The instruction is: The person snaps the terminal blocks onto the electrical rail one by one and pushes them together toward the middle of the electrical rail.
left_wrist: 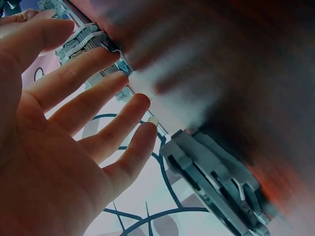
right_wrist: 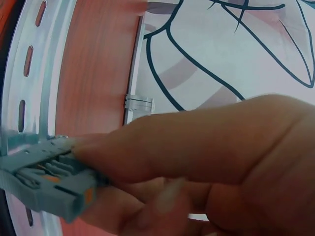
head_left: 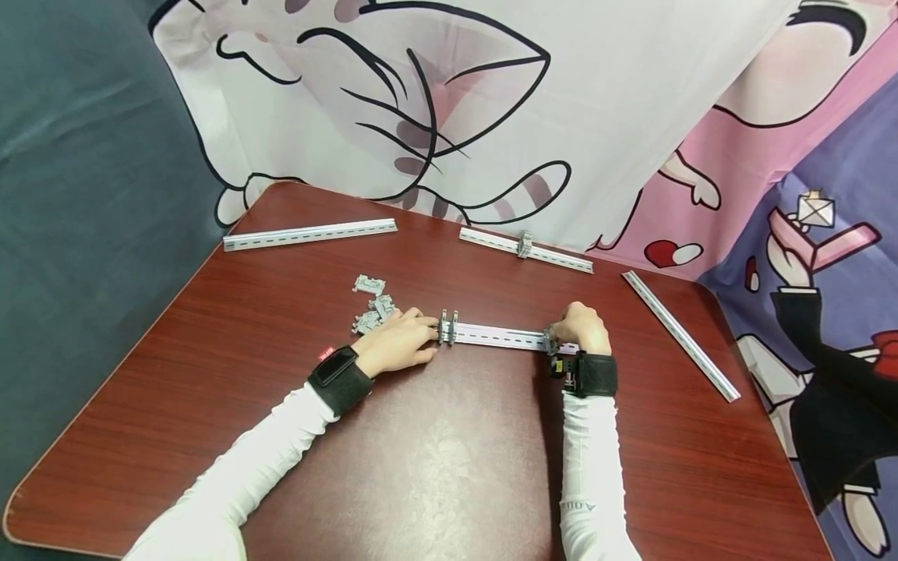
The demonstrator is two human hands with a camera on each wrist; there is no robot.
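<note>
A slotted metal DIN rail (head_left: 501,337) lies crosswise on the table, between the two hands. Near its right end, my right hand (head_left: 584,329) pinches a grey terminal block (right_wrist: 49,172) between thumb and fingers, at the rail. The block has small orange spots on its side. Upright grey clip-like blocks (head_left: 447,327) stand at the rail's left end. Beside them is my left hand (head_left: 400,343), palm down with fingers spread and nearly straight; whether the fingertips touch those blocks I cannot tell. Several loose grey terminal blocks (head_left: 375,308) lie just behind the left hand.
Another rail (head_left: 309,234) lies at the back left. A shorter rail (head_left: 491,240) at the back carries one grey block (head_left: 525,245). A further rail (head_left: 680,335) lies slanted on the right. A printed cloth (head_left: 491,117) hangs behind the reddish-brown table (head_left: 435,452).
</note>
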